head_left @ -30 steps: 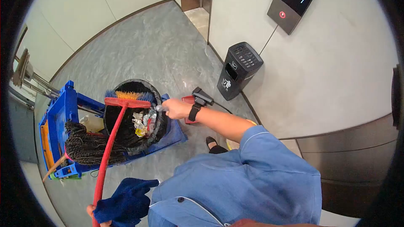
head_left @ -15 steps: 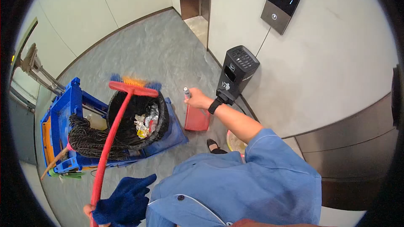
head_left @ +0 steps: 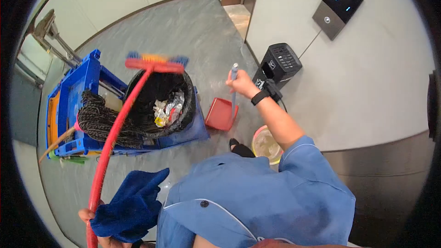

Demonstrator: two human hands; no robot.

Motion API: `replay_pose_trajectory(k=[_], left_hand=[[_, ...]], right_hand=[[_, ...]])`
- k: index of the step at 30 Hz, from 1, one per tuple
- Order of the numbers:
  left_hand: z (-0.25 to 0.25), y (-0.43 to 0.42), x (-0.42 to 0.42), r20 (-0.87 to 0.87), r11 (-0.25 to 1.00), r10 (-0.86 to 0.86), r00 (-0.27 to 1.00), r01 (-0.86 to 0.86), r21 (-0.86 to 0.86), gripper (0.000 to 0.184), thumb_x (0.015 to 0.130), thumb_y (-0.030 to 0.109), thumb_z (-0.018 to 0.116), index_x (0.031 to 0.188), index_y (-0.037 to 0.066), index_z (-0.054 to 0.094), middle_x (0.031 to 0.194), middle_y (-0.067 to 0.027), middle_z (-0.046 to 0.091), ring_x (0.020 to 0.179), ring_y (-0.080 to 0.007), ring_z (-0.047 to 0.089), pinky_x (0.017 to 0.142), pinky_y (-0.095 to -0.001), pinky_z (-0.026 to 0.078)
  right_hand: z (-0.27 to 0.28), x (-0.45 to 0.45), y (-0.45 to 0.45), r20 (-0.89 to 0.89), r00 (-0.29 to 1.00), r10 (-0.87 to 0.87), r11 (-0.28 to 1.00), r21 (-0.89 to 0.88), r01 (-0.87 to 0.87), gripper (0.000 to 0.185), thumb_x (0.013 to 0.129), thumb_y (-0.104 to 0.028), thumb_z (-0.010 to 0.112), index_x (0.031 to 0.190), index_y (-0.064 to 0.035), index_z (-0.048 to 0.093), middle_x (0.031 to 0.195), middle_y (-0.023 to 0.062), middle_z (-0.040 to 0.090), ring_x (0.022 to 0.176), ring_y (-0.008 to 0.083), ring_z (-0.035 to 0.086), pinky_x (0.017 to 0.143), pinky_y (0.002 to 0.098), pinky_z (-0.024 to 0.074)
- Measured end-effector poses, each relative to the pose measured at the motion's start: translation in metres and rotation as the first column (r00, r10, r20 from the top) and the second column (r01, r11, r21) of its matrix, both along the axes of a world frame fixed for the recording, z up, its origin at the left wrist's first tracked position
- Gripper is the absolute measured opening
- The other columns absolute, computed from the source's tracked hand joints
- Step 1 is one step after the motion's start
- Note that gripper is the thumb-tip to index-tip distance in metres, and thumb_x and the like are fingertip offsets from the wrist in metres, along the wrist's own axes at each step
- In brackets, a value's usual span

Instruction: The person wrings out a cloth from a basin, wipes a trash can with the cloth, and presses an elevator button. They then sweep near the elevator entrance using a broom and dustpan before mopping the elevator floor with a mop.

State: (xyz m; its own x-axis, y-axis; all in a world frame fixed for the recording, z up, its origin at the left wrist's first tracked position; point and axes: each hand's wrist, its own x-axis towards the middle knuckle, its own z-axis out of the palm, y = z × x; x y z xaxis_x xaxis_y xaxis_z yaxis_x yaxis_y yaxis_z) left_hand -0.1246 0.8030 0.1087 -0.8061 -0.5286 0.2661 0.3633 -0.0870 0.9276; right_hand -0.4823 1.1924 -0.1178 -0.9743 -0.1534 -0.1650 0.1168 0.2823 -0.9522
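Note:
Red broom [head_left: 111, 140] in my left hand [head_left: 86, 215], which is closed round its long handle. The same hand also keeps a dark blue cloth [head_left: 128, 206] bunched against the handle. The broom's head, with blue and orange bristles turned upward and away from me, hangs over the far rim of a bin lined with a black bag [head_left: 183, 115]. Torn wrappers and paper [head_left: 169, 109] lie inside it. My right hand [head_left: 242, 84] grips the grey upright handle of a red dustpan [head_left: 220, 114], whose pan is low beside the bin, tilted. Whether it touches the floor I cannot tell.
A blue cleaning cart [head_left: 78, 92] with a dark string mop [head_left: 98, 121] carries the bin. Beside my right arm stand a black dispenser [head_left: 280, 64] and a bucket of cloudy water [head_left: 266, 146]. A lift call panel [head_left: 337, 8] is on the wall.
The view has shifted, so the scene sits higher and farther right. My right hand has moved away from the bin, and the dustpan has tilted, showing its handle. The left hand still holds broom and cloth.

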Motion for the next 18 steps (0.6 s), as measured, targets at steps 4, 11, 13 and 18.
replay_pose_trajectory(k=[4, 11, 13, 18], left_hand=[[-0.017, -0.016, -0.014, 0.011, 0.996, 0.086, 0.996, -0.086, 0.031, 0.053, 0.087, 0.026, 0.057, 0.129, -0.001, 0.041, 0.113, -0.0131, 0.055, 0.1, -0.0214, 0.055, 0.093, -0.036, 0.043], [-0.022, 0.085, -0.173, -0.013, 0.966, 0.193, 0.981, -0.188, 0.177, 0.063, 0.085, 0.024, 0.057, 0.137, -0.004, 0.035, 0.121, -0.0131, 0.053, 0.104, -0.0193, 0.053, 0.093, -0.0338, 0.042], [-0.027, 0.1, -0.228, 0.019, 0.986, 0.102, 0.995, -0.104, 0.127, 0.059, 0.085, 0.017, 0.054, 0.136, -0.005, 0.035, 0.119, -0.0112, 0.055, 0.101, -0.0172, 0.054, 0.092, -0.0326, 0.042], [-0.019, 0.158, -0.383, 0.057, 0.947, -0.091, 0.994, 0.069, 0.315, 0.054, 0.077, -0.002, 0.054, 0.129, 0.004, 0.043, 0.094, -0.0029, 0.057, 0.082, -0.0133, 0.056, 0.078, -0.0263, 0.046]], right_hand=[[0.024, -0.034, 0.01, -0.011, 0.996, -0.088, 0.996, -0.025, 0.088, 0.013, 0.079, -0.005, 0.065, 0.077, -0.0052, 0.052, 0.073, 0.0011, 0.053, 0.067, 0.0129, 0.056, 0.053, 0.0311, 0.054], [0.026, -0.17, 0.048, -0.111, 0.978, -0.175, 0.981, -0.104, 0.164, 0.016, 0.083, -0.009, 0.063, 0.075, -0.0058, 0.05, 0.072, -0.0003, 0.048, 0.066, 0.0106, 0.052, 0.057, 0.0296, 0.0542], [0.026, -0.214, 0.057, -0.134, 0.977, -0.166, 0.977, -0.155, 0.145, 0.016, 0.083, -0.009, 0.063, 0.074, -0.0053, 0.05, 0.071, -0.0001, 0.048, 0.065, 0.0105, 0.052, 0.057, 0.0291, 0.054], [0.019, -0.315, 0.087, -0.224, 0.955, -0.195, 0.969, -0.194, 0.153, 0.018, 0.081, -0.014, 0.067, 0.073, -0.0036, 0.055, 0.061, 0.0007, 0.056, 0.054, 0.0103, 0.055, 0.051, 0.0258, 0.0459]])
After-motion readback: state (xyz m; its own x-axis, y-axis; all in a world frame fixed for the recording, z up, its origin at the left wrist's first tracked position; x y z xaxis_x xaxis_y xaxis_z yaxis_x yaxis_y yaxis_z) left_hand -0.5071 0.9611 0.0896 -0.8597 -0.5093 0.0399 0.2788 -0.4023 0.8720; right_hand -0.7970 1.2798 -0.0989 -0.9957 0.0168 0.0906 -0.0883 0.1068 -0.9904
